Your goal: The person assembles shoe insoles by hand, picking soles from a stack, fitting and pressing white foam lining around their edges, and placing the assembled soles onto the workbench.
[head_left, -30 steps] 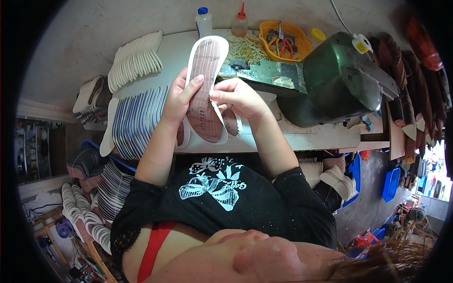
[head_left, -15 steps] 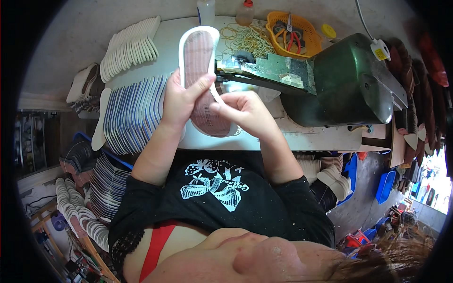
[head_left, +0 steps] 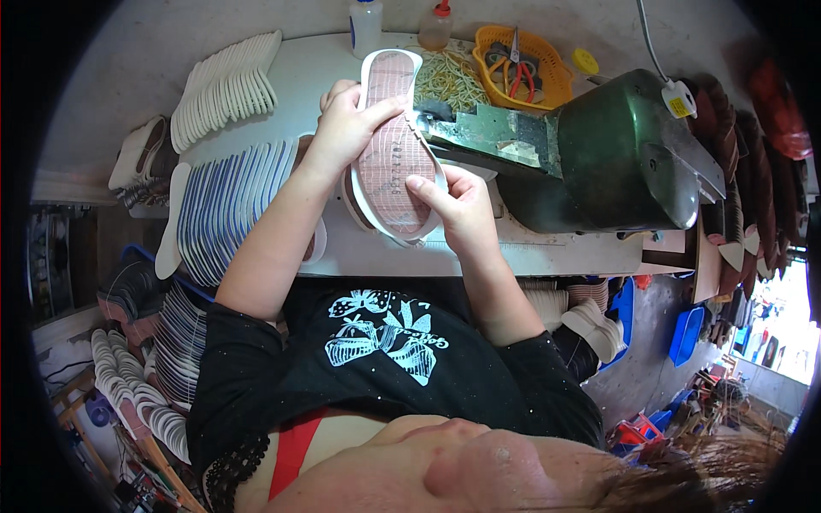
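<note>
A shoe insole (head_left: 395, 141) with a pinkish-brown face and a raised white rim is held up over the white table in front of me. My left hand (head_left: 346, 128) grips its left edge around the narrow middle, thumb lying across the face. At the lower right edge, my right hand (head_left: 463, 203) pinches the broad end, thumb on the face and fingers behind. Beside the insole's right edge is the arm of a green machine (head_left: 487, 135), partly covered by the insole. Further white-rimmed pieces show under and beside the held one, mostly hidden by it and my left forearm.
Rows of blue-and-white insoles (head_left: 235, 201) and white insoles (head_left: 224, 90) stand at the left of the table (head_left: 316, 73). Pale elastic bands (head_left: 451, 85) lie behind the machine, near a yellow basket (head_left: 560, 81) with pliers and scissors. Two bottles stand at the back, one white (head_left: 366, 30).
The insole has shifted right and turned slightly, its broad end now lower right. My right thumb has moved from its edge onto its face. My left hand has moved up and right with it.
</note>
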### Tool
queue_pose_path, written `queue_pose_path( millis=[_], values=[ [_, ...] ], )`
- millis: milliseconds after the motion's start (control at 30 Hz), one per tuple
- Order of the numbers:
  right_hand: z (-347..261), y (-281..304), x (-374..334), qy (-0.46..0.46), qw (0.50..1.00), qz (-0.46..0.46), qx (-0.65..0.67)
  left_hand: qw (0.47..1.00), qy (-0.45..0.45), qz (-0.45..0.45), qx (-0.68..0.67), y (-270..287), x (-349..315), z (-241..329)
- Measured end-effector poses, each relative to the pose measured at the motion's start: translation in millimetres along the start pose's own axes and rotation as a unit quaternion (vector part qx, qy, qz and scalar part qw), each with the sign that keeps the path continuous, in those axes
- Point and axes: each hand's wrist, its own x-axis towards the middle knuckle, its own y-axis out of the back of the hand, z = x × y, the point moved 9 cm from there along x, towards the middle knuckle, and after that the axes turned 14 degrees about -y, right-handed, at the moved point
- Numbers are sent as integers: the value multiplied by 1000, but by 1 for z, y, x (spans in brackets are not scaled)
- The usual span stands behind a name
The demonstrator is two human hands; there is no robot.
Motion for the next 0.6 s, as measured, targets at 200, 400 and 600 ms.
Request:
queue_pose_path(
  millis=[200,400,600],
  values=[
    [0,9,12,-5,1000,8,23,999,14,10,36,-6,16,-11],
    [24,-14,5,-85,993,-18,74,997,54,16,53,-1,33,-41],
    [41,-35,10,-75,987,-44,134,996,82,-14,33,3,44,-57]
  ],
)
